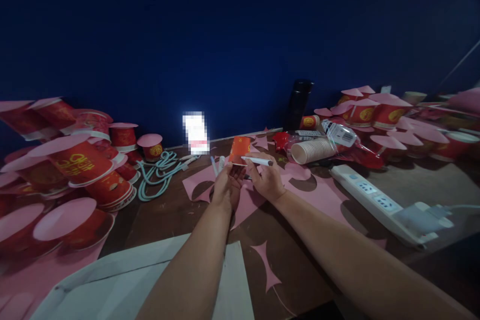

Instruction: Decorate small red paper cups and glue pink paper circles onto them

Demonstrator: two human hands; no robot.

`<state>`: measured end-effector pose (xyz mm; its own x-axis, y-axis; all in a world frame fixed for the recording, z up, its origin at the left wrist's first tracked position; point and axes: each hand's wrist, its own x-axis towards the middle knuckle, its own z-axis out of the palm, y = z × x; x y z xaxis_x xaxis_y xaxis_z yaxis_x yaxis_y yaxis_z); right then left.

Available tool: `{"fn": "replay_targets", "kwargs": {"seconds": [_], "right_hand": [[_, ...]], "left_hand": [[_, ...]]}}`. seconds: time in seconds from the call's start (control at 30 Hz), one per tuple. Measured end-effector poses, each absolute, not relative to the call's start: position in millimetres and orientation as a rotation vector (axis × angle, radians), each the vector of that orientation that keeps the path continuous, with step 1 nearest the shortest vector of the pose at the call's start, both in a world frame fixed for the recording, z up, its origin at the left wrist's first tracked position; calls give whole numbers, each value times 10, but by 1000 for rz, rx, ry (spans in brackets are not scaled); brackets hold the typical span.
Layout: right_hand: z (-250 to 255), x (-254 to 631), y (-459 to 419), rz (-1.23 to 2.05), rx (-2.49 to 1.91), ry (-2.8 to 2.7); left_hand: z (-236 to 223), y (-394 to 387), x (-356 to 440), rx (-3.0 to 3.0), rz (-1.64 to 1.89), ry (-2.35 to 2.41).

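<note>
Dark blue wall fills the upper half of the view, and below it runs a brown worktop (176,210) strewn with pink paper offcuts (267,265). Over the middle of it the left hand (226,186) is closed around the base of a small red paper cup (240,150), holding it up off the surface with its mouth turned away toward the wall. The right hand (267,178) sits just beside it, fingers pinched on a white marker (258,161) that lies roughly level, its dark tip pointing right and its other end touching the cup's side. Beneath both hands lies a large pink paper sheet (322,195) with round holes cut out of it.

At the left stands a heap of red cups capped with pink paper discs (75,160), some tipped on their sides, and next to it a coil of pale green cord (157,172). Two more white pens (218,164) lie just behind the left hand. To the right, a plastic sleeve of plain stacked paper cups (318,149) lies on its side, with more pink-capped red cups (375,110) behind it. A white power strip (375,199) runs diagonally along the right side with a plug (420,217) in it. A black bottle (298,102) stands against the wall.
</note>
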<state>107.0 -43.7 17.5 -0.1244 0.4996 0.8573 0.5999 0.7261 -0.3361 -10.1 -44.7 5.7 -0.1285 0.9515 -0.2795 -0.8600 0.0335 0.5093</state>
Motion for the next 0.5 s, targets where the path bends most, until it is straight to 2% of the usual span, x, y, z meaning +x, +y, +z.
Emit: {"fn": "replay_targets", "kwargs": {"seconds": [0.5], "right_hand": [[164, 1073, -449, -137, -854, -1771]], "left_hand": [[50, -438, -103, 156, 1566, 675]]}}
